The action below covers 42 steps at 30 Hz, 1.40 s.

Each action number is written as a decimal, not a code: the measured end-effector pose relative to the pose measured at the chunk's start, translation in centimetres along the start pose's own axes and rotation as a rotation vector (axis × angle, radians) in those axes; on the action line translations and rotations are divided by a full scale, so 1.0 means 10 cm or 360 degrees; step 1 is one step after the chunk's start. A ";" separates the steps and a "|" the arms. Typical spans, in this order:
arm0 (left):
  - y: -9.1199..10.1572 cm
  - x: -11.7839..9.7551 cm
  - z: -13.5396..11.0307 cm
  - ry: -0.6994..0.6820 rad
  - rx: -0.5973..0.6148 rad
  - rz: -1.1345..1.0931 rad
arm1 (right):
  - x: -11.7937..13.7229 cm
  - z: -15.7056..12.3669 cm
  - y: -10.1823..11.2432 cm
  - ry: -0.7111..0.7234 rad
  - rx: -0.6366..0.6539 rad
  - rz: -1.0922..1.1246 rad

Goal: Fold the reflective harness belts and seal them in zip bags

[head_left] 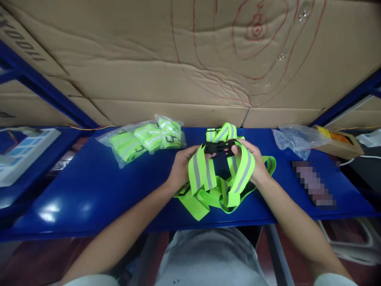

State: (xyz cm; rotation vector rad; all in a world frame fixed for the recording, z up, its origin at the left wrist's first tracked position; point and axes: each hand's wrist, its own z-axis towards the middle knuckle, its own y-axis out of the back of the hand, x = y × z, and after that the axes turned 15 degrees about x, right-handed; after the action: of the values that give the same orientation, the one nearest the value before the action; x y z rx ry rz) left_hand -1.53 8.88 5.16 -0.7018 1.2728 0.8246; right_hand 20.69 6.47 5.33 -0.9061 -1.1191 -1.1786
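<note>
My left hand [182,163] and my right hand [256,161] hold a black side-release buckle [219,148] between them, each gripping one end. The buckle belongs to a neon-yellow reflective strap harness [202,172] with grey stripes down its bands. Its loops hang from both hands and pile loosely on the blue table. Whether the two buckle halves are fully clicked together I cannot tell. Behind the hands, part of the yellow webbing with a small black slider stands up off the table. Some fingers are hidden behind the straps.
Clear bags of folded yellow straps [145,139] lie at the back left of the blue table [98,190]. At the right are a crumpled plastic bag [293,140], a cardboard box [339,141] and a pixelated flat object [314,184]. Cardboard [143,79] walls the back.
</note>
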 end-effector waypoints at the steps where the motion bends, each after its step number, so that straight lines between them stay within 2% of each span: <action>1: 0.00 0.01 0.00 0.0010 0.0001 -0.0033 | 0.00 0.00 -0.01 0.0007 -0.0011 0.0015; 6: 0.00 0.02 0.01 0.0042 -0.0037 -0.0220 | 0.04 -0.01 -0.02 0.0003 -0.0137 0.0104; 11: 0.01 -0.05 0.00 0.0032 -0.0046 -0.0135 | 0.06 -0.01 -0.05 -0.0072 -0.0137 0.0103; 20: 0.07 0.07 0.01 0.0009 0.0104 -0.0047 | -0.03 -0.05 -0.04 0.0006 -0.0028 -0.0053; 27: 0.07 0.05 0.01 0.0093 0.0146 0.0119 | -0.06 -0.07 -0.05 0.0082 0.0035 -0.0332; 35: 0.07 0.09 0.05 0.0102 0.0222 0.0226 | -0.05 -0.07 -0.07 0.0020 0.0145 -0.0412; 37: 0.19 0.01 0.05 0.0112 0.0355 0.0328 | -0.03 -0.08 -0.08 0.0040 0.0177 -0.0426; 40: 0.53 -0.22 0.02 0.0075 0.0857 0.0628 | 0.02 -0.09 -0.09 0.0133 0.0240 -0.0486; 41: 0.65 -0.30 -0.01 0.0047 0.0989 0.0722 | 0.04 -0.09 -0.09 0.0179 0.0239 -0.0508; 42: 0.76 -0.38 -0.03 0.0052 0.1040 0.0730 | 0.05 -0.09 -0.08 0.0221 0.0227 -0.0529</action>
State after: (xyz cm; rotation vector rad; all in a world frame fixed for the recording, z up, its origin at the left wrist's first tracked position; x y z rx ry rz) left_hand -8.47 12.22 8.82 0.1072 1.6446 0.6935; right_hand 20.09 5.29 5.62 -0.5317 -1.2533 -1.3882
